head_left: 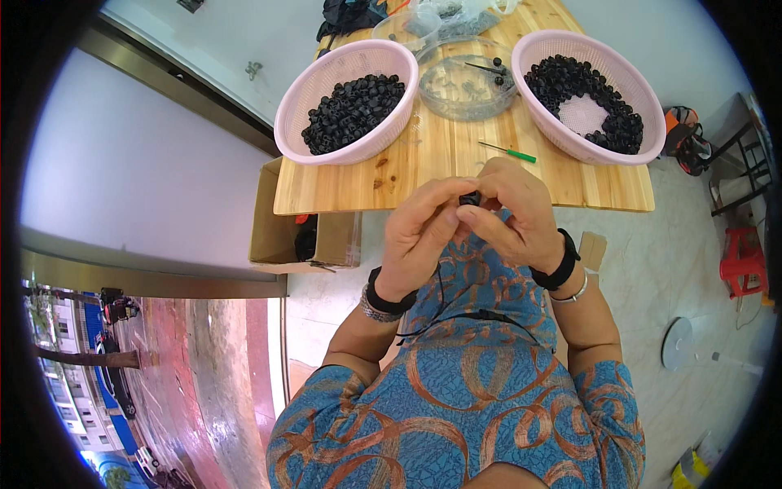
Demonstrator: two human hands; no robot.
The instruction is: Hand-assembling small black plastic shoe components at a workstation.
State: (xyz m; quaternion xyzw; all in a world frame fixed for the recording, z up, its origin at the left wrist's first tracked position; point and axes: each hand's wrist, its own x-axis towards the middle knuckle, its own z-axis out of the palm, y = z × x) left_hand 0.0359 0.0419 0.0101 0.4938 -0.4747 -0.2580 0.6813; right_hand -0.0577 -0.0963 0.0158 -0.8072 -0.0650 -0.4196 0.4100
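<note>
Just off the near edge of the wooden table, my left hand (425,229) and my right hand (515,213) meet around a small black plastic part (470,198). Fingers and thumbs of both hands pinch it from either side, and most of it is hidden by them. Ahead on the tabletop lies a thin screwdriver with a green handle (521,155). Two pink baskets stand beyond my hands: the left basket (289,122) and the right basket (652,122) each hold a heap of small black parts.
Between the baskets sits a clear round plastic tub (468,110) with a few dark pieces at it. Clear bags lie at the table's far end. An open cardboard box (338,240) is below the table's left side. A red stool (741,261) stands far right.
</note>
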